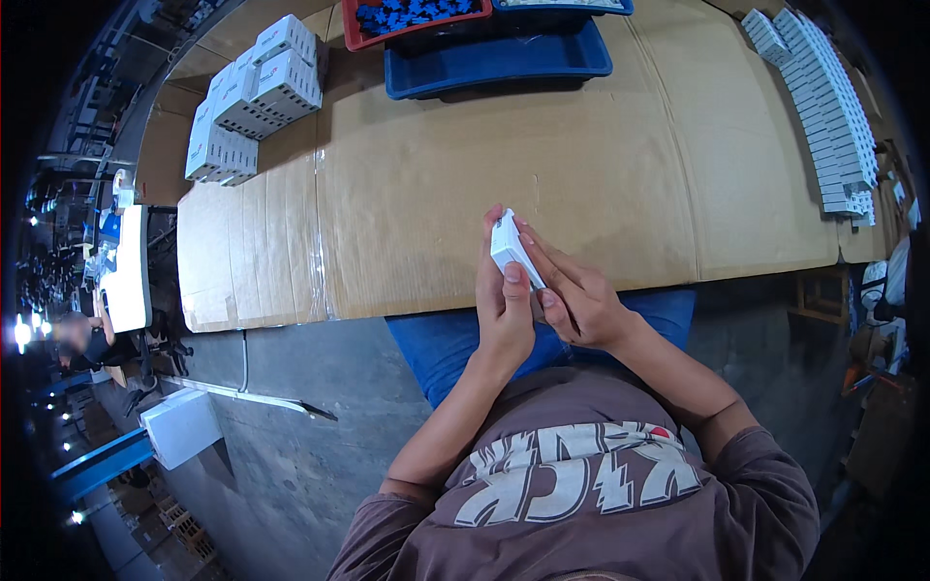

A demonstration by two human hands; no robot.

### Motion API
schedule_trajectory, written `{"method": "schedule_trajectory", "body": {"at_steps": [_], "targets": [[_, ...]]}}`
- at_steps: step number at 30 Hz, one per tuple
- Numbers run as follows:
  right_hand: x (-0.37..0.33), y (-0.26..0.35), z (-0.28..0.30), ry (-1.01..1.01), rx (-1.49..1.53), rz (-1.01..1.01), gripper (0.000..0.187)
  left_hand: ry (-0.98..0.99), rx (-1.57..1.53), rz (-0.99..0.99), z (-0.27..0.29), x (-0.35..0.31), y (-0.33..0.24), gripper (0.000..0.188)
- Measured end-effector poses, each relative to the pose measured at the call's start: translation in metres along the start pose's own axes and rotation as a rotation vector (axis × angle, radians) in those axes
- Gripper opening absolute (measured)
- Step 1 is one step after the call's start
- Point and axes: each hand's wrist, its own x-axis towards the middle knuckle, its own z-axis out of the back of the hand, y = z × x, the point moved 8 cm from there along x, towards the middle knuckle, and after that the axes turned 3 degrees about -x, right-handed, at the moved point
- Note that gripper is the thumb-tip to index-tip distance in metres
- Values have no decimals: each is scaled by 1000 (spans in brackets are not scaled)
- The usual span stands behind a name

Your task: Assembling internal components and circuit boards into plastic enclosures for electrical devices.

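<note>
Both hands hold a small white box [508, 242] just above the near edge of the cardboard-covered table [436, 184]. My left hand [504, 320] wraps its left side, thumb on the near face and fingertips at the far end. Along the right side, my right hand [585, 305] presses against the box with its fingers stretched together and its thumb near the bottom end. The palms hide much of the box's sides, and I cannot tell whether its flaps are closed.
Stacked white boxes [262, 87] stand at the table's far left. Long rows of similar white boxes [823, 111] line the right side. At the back are a blue tray [499, 68] and a red bin [363, 37] of blue pieces. A person [87, 334] sits at another table, left.
</note>
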Motion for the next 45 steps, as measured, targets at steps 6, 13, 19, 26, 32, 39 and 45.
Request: {"method": "schedule_trajectory", "body": {"at_steps": [6, 13, 19, 26, 32, 39, 45], "targets": [[-4, 0, 2, -21, -16, -2, 52, 78, -92, -89, -10, 4, -12, 79], [-9, -1, 2, -30, -13, -5, 52, 75, -109, -12, -9, -3, -2, 81], [-4, -13, 9, 14, 221, -115, 55, 21, -222, 182, -18, 0, -13, 85], [6, -19, 5, 6, 323, -296, 71, 63, -171, 87, -14, 13, -12, 84], [4, -12, 2, 41, 204, -268, 66, -28, -238, 333, -10, 11, -4, 71], [0, -5, -2, 69, 143, -161, 57, 32, -47, 39, -1, 11, -5, 85], [-4, 1, 1, -21, 41, -46, 52, 93, 43, -65, 0, 7, -9, 79]]}}
